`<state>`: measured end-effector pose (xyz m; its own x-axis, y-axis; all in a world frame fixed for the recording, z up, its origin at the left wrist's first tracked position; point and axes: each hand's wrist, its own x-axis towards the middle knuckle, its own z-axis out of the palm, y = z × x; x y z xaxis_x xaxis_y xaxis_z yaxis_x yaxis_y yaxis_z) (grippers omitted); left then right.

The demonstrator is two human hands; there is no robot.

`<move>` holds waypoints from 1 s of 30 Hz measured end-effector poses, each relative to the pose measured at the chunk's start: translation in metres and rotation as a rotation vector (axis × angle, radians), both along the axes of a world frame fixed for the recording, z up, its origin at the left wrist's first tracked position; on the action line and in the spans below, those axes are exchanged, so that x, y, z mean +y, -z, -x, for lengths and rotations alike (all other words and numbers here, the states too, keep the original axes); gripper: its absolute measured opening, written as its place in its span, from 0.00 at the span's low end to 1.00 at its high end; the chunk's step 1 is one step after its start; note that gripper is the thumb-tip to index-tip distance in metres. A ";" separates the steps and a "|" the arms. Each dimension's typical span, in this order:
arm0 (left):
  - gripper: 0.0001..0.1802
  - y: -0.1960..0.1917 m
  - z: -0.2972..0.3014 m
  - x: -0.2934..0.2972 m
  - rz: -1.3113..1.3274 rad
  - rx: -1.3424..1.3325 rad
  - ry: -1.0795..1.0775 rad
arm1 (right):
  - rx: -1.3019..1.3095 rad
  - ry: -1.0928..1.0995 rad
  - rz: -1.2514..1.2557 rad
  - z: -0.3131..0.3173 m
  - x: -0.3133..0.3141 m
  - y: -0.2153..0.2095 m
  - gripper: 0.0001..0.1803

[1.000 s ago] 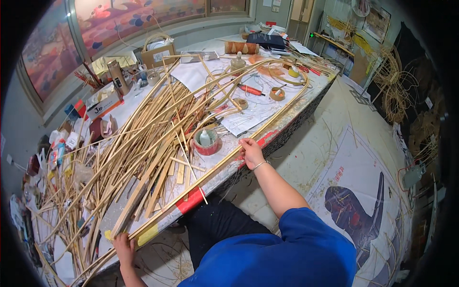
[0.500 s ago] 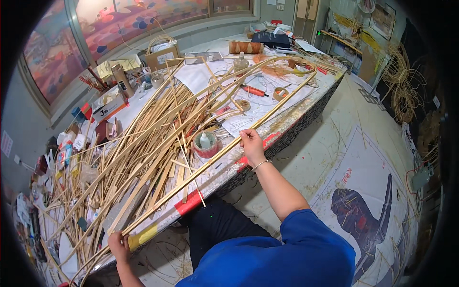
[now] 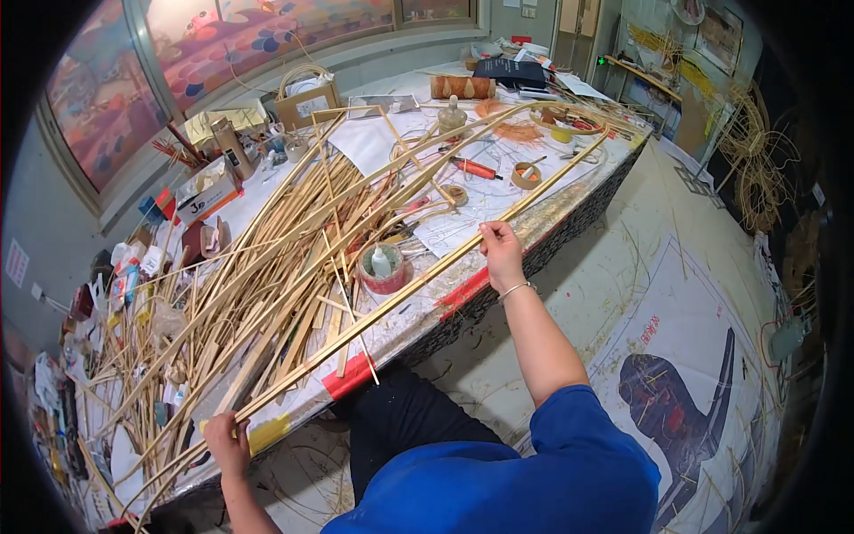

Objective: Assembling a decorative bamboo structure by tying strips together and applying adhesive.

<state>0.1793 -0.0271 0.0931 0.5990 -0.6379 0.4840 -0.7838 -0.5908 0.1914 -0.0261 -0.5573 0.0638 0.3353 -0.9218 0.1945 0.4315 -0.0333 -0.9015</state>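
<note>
Long pale bamboo strips (image 3: 414,283), lying close together, run slantwise along the near edge of the worktable. Toward their near left end my left hand (image 3: 229,441) is closed around them. My right hand (image 3: 501,247) pinches the same strips further along, thumb against fingertips. Beyond them lies a large heap of loose bamboo strips (image 3: 294,258), with several longer ones crossing over it. Between the heap and the held strips sits a reddish bowl (image 3: 388,280) with a white squeeze bottle (image 3: 381,261) in it.
Red-handled tool (image 3: 474,168), tape rolls (image 3: 526,176) and drawing sheets lie on the far half of the table. A glass bottle (image 3: 452,118) stands behind them. On the floor to the right is a large printed sheet (image 3: 663,374) with scraps; coiled strips (image 3: 756,160) hang beyond.
Both hands have shifted away and to the right, the right hand further. The held strips have slid along with them, their far end now nearer the table's far right corner.
</note>
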 end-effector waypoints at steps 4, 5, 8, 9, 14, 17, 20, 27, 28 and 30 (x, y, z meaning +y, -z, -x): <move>0.13 0.007 0.009 -0.023 0.016 0.002 0.041 | 0.035 0.031 0.023 0.018 -0.019 0.003 0.03; 0.13 0.010 0.008 -0.028 -0.006 -0.034 0.068 | 0.040 0.043 -0.003 0.023 -0.023 0.003 0.02; 0.13 0.020 0.011 -0.032 -0.011 0.046 0.060 | 0.070 0.016 -0.029 0.022 -0.031 0.013 0.02; 0.12 0.022 0.011 -0.033 -0.020 0.063 0.063 | 0.072 0.017 -0.047 0.026 -0.031 0.015 0.02; 0.13 0.034 0.016 -0.036 0.000 0.071 0.061 | 0.096 -0.009 -0.035 0.036 -0.034 0.029 0.03; 0.12 0.041 0.022 -0.030 -0.015 0.140 0.029 | 0.196 -0.061 -0.073 0.034 -0.032 0.036 0.03; 0.12 0.059 0.023 -0.025 -0.008 0.086 -0.012 | 0.355 -0.170 -0.154 0.035 -0.037 0.042 0.02; 0.13 0.070 0.012 -0.043 0.043 0.153 -0.010 | 0.499 -0.250 -0.230 0.076 -0.027 0.027 0.06; 0.13 0.073 0.013 -0.042 0.069 0.171 -0.024 | 0.530 -0.226 -0.179 0.077 -0.016 0.022 0.07; 0.13 0.078 0.016 -0.038 0.133 0.163 -0.020 | 0.558 -0.165 -0.093 0.074 0.013 0.007 0.07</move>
